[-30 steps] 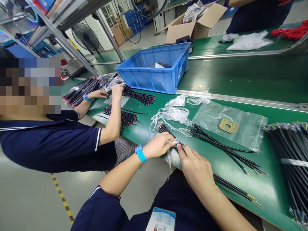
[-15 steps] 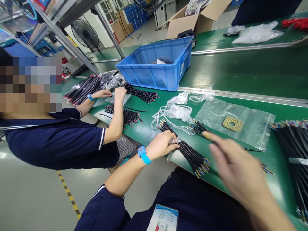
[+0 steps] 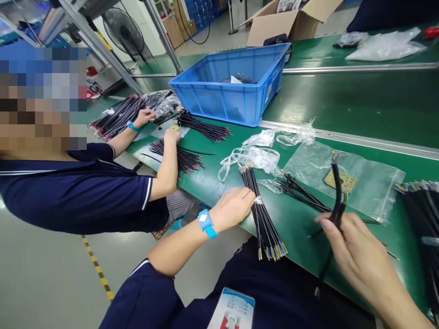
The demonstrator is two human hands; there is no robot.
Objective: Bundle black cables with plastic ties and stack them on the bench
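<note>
My left hand [image 3: 235, 208] has its fingers closed at the band around the middle of a bundle of black cables [image 3: 265, 224], whose bare coloured wire ends fan out at both ends. On the right, my right hand [image 3: 346, 233] grips a few loose black cables [image 3: 336, 183], lifted over the table edge with their ends pointing up and down. Between the hands, farther back, other black cables [image 3: 308, 194] lie beside a clear plastic bag [image 3: 370, 183] and a speckled yellow pad [image 3: 339, 181]. Crumpled clear plastic [image 3: 260, 157] is just behind the bundle.
A blue bin [image 3: 222, 103] stands at the back of the green table [image 3: 219, 183]. A co-worker's hands [image 3: 171, 136] handle cables at the left. Thick banded cables [image 3: 420, 219] lie at the far right. An open cardboard box [image 3: 274, 27] is behind the bin.
My right hand has pulled back toward me and now holds cables up. The bundle at my left hand has turned to lie more nearly front to back. The co-worker's hands have shifted slightly.
</note>
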